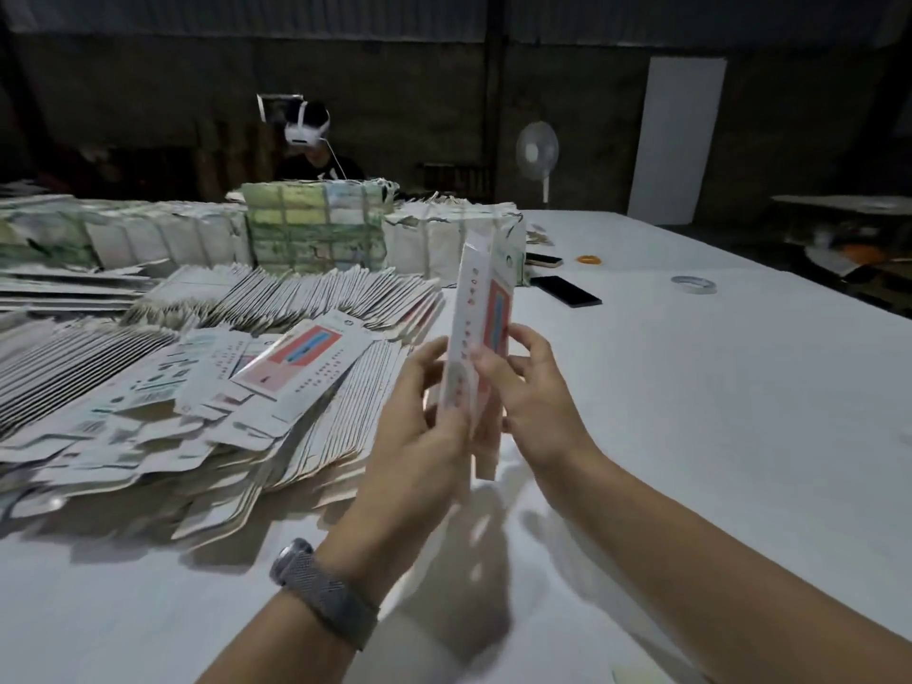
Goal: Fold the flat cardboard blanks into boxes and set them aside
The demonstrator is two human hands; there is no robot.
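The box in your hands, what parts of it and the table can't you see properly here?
Head view only:
- Box blank: its lower part is covered by the left hand and right hand; its print is blurred.
- Pile of flat blanks: cut off by the left edge.
- Tape roll and phone: too small for detail.
- Far room: too dark.

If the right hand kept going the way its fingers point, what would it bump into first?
The right hand grips the box blank, fingers pointing left. Past the blank, it would probably meet the left hand first, then the blank pile; depth is unclear.
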